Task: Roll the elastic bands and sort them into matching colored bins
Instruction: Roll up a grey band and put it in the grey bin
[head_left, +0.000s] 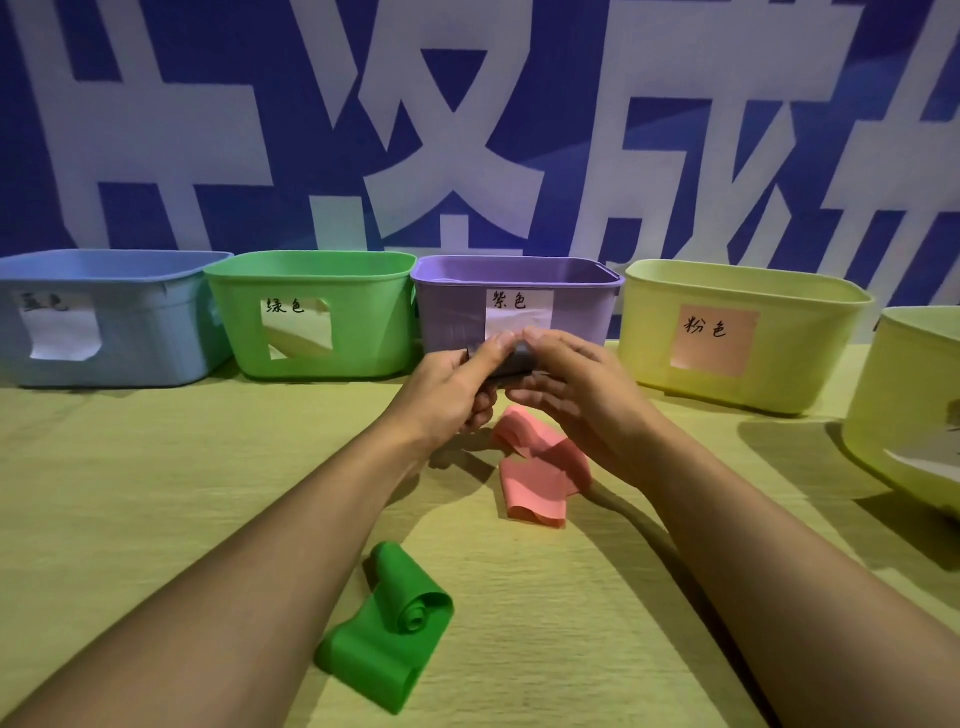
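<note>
Head view: left hand (451, 385) & right hand (576, 395) both pinch a dark rolled band (511, 364), held up just in front of purple bin (571, 317). Pink band (537, 470) on table nearer the person than that bin; green band (387, 631) nearer still, half rolled.

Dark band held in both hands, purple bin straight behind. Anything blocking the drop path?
Nothing visible. Left hand and right hand hold the dark band in front of the purple bin, whose top is open. The pink band and green band lie on the table nearer the person, off the path.
</note>
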